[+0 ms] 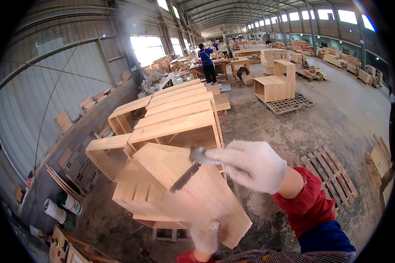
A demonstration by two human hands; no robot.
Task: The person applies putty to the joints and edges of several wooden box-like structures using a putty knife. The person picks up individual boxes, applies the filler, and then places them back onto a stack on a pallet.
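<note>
1. The wood board (215, 199) slants by the wooden boxes (175, 125).
2. The left hand (205, 239) pinches its near end; the right hand (254, 167) is curled around a blurry tool (198, 154).
3. It looks stiff, a bit heavy, maybe slippery; hold the edges, off the dark streak (184, 178).
</note>
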